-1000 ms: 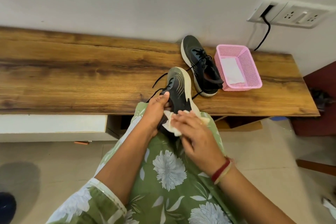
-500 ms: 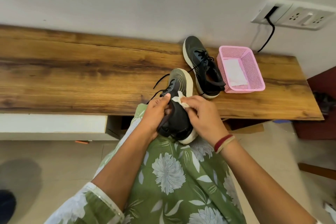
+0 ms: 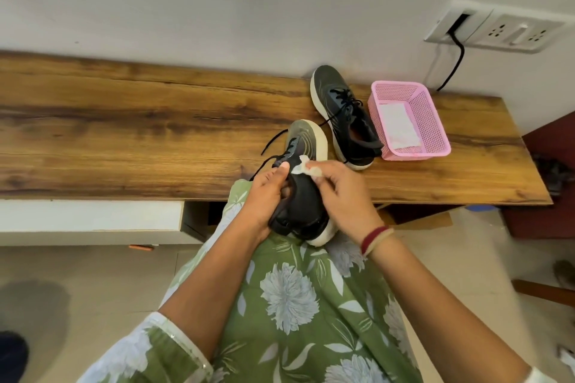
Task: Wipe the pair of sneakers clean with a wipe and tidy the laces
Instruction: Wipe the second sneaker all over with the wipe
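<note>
Left hand [image 3: 264,193]: clamps the sneaker [image 3: 303,193] at its collar, heel propped on her lap.
Right hand [image 3: 340,193]: pinches the wipe [image 3: 300,166], now up by the laces instead of down at the heel.
Meaning: heel probably done, upper next.
Other sneaker [image 3: 343,115]: waits on the counter [image 3: 124,134], laces loose, beside the pink basket [image 3: 435,121].

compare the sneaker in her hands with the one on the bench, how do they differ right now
The held sneaker is gripped by the left hand above the lap, heel toward the person; the bench sneaker lies flat on the wooden bench, untouched. The right hand presses a wipe on the held sneaker; the bench sneaker has none on it. Both are dark with pale soles and loose black laces.
</note>
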Tool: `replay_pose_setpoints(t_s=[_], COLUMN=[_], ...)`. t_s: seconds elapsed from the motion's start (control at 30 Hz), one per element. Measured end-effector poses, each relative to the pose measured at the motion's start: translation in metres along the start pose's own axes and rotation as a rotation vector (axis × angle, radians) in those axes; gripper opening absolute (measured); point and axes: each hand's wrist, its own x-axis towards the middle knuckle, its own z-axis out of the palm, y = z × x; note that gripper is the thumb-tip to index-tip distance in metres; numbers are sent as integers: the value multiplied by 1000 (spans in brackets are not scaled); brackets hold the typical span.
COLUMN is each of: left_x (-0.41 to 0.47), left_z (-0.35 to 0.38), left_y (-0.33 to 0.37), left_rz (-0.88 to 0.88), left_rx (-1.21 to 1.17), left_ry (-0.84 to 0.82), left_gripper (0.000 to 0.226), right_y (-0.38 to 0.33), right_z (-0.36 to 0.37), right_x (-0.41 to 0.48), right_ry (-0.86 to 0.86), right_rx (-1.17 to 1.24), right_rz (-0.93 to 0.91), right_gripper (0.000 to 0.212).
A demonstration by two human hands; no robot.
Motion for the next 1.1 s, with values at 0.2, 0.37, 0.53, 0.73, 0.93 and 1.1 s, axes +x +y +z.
replay_pose_setpoints(t_s=[0.2,0.37,0.53,0.73,0.93,1.1], left_x=[-3,-3,-5,-8,-8,-15], left_z=[3,2,3,8,8,9], left_y=[0,3,4,4,6,6], left_rz=[32,-6,-3,28,19,57], left_rx=[-2,-7,-6,11,-26,-1], left_ry=[-27,2,20,-1,46,15], left_gripper=[48,39,39,46,43,42], right_y=[0,-1,-2,1,6,6], right_z=[0,-22,-1,-9,-16,-1], right_x=[-42,-14,-3,-39,-13,-35], right_ry=[-58,53,-19,-82,62,11], right_rx=[-123,373,-140,-129,121,-88], right_rz=[-162,88,-60,-181,-8,-130], right_gripper=[27,20,27,22,18,21])
